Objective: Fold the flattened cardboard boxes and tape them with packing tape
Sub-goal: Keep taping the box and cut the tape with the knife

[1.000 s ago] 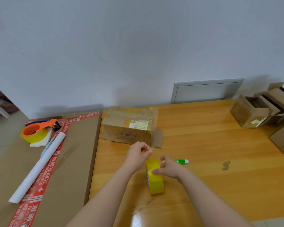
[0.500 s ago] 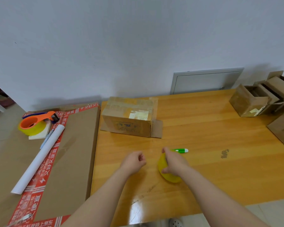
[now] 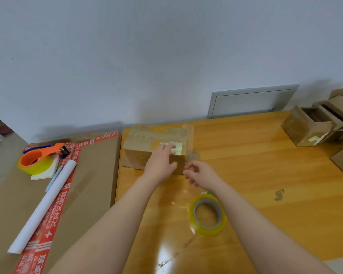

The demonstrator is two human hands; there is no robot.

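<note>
A taped-up brown cardboard box (image 3: 143, 143) stands at the back of the wooden table (image 3: 251, 171). My left hand (image 3: 160, 162) reaches over its front face, and its straight fingers touch the top edge by a pale label. My right hand (image 3: 201, 175) hovers at the box's front right corner with its fingers loosely curled and nothing visible in them. A strip of clear tape juts out from the box's right side. The yellow packing tape roll (image 3: 207, 217) lies flat on the table under my right forearm, with neither hand on it.
A green-and-white pen (image 3: 206, 193) peeks out behind my right wrist. To the left lies a large flat carton (image 3: 91, 180) carrying an orange tape dispenser (image 3: 38, 159) and a white paper roll (image 3: 44, 206). Open small boxes (image 3: 307, 127) stand at the far right.
My right hand has let go of the yellow roll, which now lies flat instead of on edge. Both hands have moved forward to the box.
</note>
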